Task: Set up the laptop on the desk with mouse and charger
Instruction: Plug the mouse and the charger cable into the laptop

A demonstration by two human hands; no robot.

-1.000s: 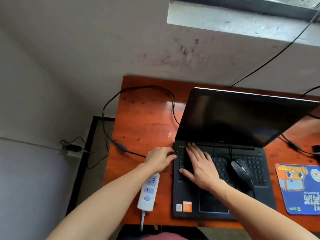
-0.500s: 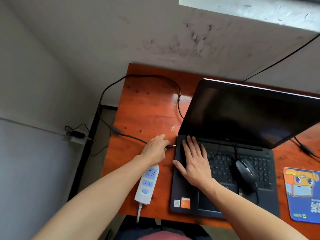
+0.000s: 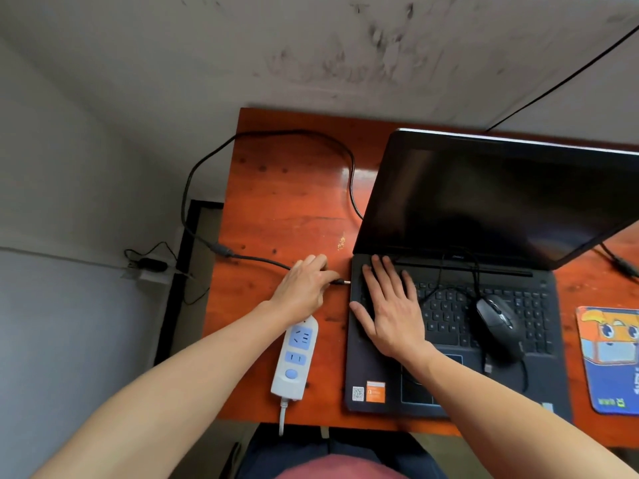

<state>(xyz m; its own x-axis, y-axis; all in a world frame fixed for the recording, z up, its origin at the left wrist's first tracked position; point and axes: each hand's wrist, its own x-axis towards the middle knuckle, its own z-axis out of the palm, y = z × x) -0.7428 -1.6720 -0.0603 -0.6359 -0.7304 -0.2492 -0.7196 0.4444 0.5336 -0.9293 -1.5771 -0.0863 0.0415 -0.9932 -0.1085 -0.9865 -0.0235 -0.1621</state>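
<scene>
Left hand point(image 3: 304, 286) fingers pinch the charger plug point(image 3: 340, 281), tip just short of the laptop point(image 3: 449, 305). Right hand point(image 3: 390, 312) fingers lie spread flat on its keyboard.

I'm looking into what seems a home study corner: a wooden bench point(image 3: 283, 209) is sitting against a scuffed wall point(image 3: 311, 63), carrying a laptop point(image 3: 484, 202) and cartoon mouse pad point(image 3: 608, 361).

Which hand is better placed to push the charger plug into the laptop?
Left. The left hand pinches the charger plug, whose tip points at the left edge of the laptop, just short of it. The right hand lies flat on the keyboard, holding nothing.
</scene>
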